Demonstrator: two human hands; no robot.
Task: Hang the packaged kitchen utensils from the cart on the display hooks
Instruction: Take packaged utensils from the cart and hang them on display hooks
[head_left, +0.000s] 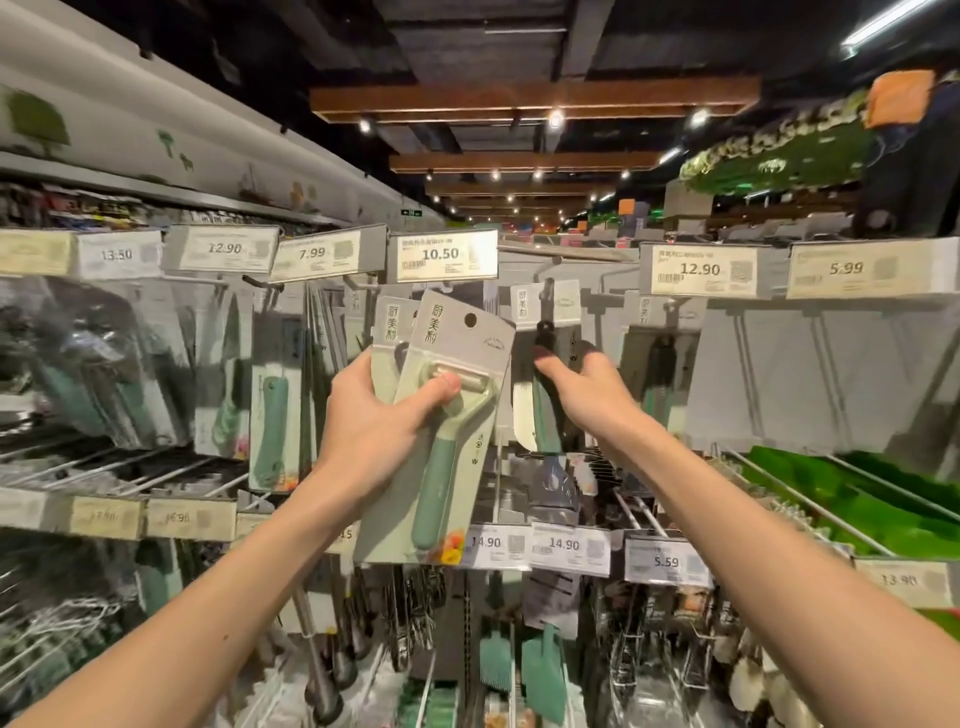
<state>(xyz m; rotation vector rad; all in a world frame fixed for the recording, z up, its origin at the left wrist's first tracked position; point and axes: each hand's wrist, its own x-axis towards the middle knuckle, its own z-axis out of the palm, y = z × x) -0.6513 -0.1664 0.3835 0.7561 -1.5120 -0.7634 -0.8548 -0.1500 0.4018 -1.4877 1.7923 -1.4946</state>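
My left hand (379, 421) grips a packaged peeler (441, 436) with a green handle on a pale card, with a second similar card tucked behind it. The card's hang hole is just below the 10.50 price tag (441, 255). My right hand (582, 395) holds the lower part of a packaged green-handled knife (545, 374) that hangs on a display hook (548, 291) to the right of that tag. The cart is out of view.
Rows of hooks carry packaged utensils: green knives (270, 405) at left, black tools at far left. Price tags line each row. Bare hooks and grey back panel (810, 374) lie at right, above green items (852, 493). Spatulas (540, 670) hang below.
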